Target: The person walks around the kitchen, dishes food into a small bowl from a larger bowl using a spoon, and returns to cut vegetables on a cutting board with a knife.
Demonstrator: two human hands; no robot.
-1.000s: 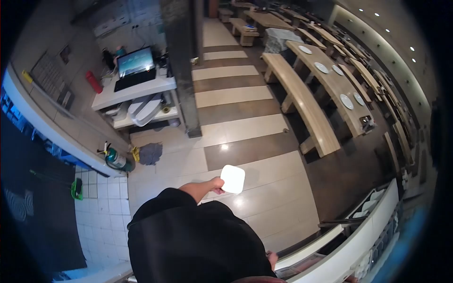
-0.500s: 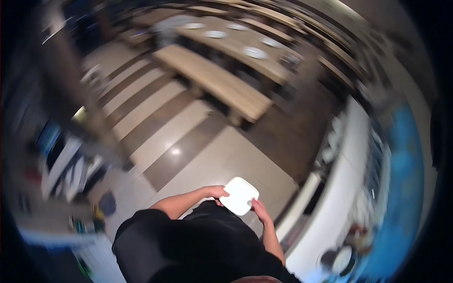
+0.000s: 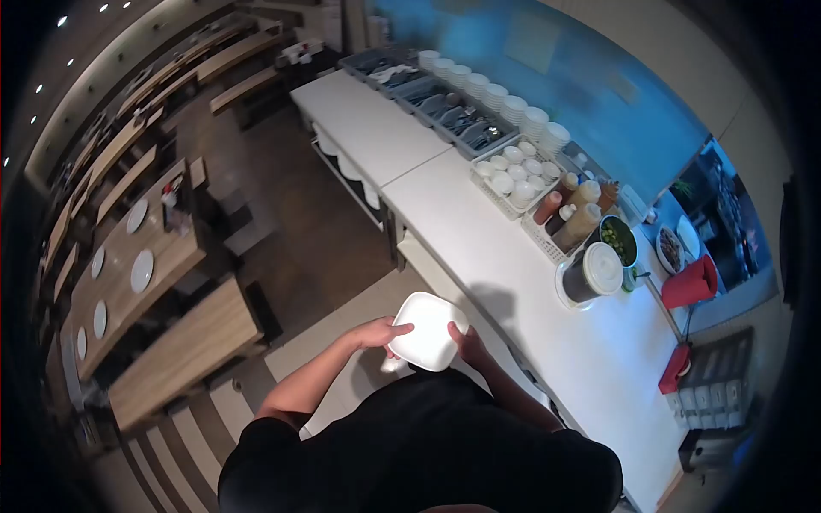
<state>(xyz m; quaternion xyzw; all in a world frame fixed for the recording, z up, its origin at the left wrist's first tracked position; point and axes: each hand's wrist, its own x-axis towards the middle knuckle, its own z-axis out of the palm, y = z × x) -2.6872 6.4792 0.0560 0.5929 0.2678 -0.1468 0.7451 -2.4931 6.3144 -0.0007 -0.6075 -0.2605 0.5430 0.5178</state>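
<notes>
A white square plate [image 3: 427, 332] with rounded corners is held level in front of my body, near the edge of a long white counter [image 3: 513, 308]. My left hand [image 3: 380, 334] grips its left side, thumb on top and fingers beneath. On its right edge, my right hand [image 3: 468, 344] pinches it with the thumb over the rim. Nothing shows on the plate.
The counter holds cutlery trays [image 3: 453, 115], stacked white dishes [image 3: 513, 109], a basket of white cups [image 3: 517, 175], sauce bottles [image 3: 577, 224], a lidded container [image 3: 592, 274] and a red cup [image 3: 689, 282]. Wooden tables and a bench [image 3: 188, 355] stand at left.
The view has swung right, from the laptop corner to the counter. My right hand, low at the side one second ago, has come up and taken hold of the plate beside my left.
</notes>
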